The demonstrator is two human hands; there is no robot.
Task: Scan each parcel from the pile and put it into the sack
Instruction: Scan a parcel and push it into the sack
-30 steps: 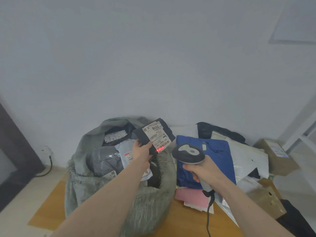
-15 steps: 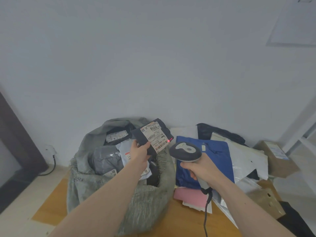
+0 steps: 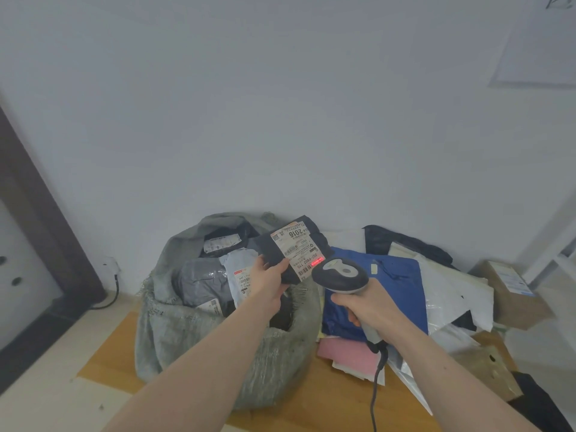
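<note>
We are holding the dark parcel (image 3: 291,249) in our left hand (image 3: 268,283), fingers pinching its lower edge, right above the sack (image 3: 199,338), while our right hand (image 3: 369,310), fingers wrapped round the scanner (image 3: 339,275), is shining red light on its label (image 3: 297,249).

Your black parcel (image 3: 291,248) is tilted, white label facing you, red scan line on its barcode, above the open grey sack (image 3: 199,325). Pile (image 3: 405,288) lies right of the sack.

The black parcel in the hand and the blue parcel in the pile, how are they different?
The black parcel is held up over the sack by the left hand; the blue parcel lies flat in the pile. The black one shows a white label lit red by the scanner; the blue one shows only a small tag. The blue looks bigger. Both are soft bags.
</note>
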